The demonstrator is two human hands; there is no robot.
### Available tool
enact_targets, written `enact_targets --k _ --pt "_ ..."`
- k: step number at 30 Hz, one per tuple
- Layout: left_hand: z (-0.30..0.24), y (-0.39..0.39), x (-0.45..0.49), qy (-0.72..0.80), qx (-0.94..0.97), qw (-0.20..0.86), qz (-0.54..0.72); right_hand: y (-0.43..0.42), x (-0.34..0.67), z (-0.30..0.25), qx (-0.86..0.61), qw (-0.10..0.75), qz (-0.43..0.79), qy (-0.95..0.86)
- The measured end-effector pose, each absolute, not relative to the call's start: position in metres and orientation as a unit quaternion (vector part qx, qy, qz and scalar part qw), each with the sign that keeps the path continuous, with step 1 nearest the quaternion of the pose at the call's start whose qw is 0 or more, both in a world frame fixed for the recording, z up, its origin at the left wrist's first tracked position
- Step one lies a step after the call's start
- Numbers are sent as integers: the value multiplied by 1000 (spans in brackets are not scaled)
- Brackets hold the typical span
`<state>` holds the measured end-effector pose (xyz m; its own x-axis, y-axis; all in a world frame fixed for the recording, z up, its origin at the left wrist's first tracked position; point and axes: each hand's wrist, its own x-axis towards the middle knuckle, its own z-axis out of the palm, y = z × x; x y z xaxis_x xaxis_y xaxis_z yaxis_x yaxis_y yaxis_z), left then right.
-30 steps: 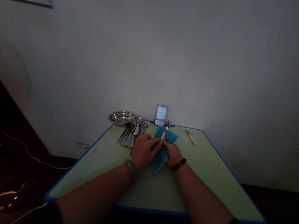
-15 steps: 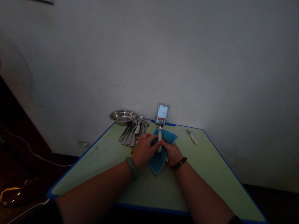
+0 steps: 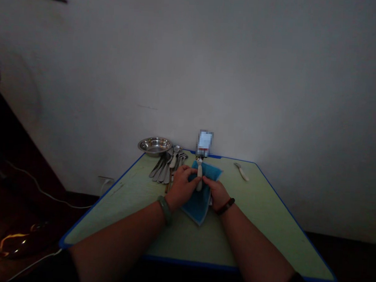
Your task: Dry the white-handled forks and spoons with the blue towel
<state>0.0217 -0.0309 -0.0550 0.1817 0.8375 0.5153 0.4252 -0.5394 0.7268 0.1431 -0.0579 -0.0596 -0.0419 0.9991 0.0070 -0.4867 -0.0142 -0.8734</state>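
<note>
A blue cloth (image 3: pixel 200 204) lies at the middle of the green table (image 3: pixel 266 211). My left hand (image 3: pixel 179 187) rests on the cloth's left part with its fingers curled, pinching the cloth and a white-handled utensil (image 3: pixel 200 174). My right hand (image 3: pixel 215 192) grips the same utensil's handle from the right, fingers closed. The utensil points away from me, its metal end towards the wall. A green bangle is on my left wrist and a dark band on my right.
A pile of several metal spoons and forks (image 3: pixel 168 165) lies left of the cloth. A steel bowl (image 3: pixel 154 145) stands at the back left corner. A white-handled utensil (image 3: pixel 241 171) lies alone at the back right. A small blurred box (image 3: pixel 204 144) stands against the wall.
The utensil has turned from leaning right to pointing straight away, and the cloth has been drawn a little nearer to me. Both hands have stayed on it.
</note>
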Motion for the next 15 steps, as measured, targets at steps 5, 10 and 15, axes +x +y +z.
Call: enact_targets --k 5,10,15 --pt "-51 -33 21 432 727 225 483 -59 142 -58 -353 595 629 -354" --pt "-46 -33 19 435 715 240 492 -58 141 -59 -350 590 641 -345" --pt "-49 -29 17 421 711 240 510 -59 142 -59 -343 589 640 -355"
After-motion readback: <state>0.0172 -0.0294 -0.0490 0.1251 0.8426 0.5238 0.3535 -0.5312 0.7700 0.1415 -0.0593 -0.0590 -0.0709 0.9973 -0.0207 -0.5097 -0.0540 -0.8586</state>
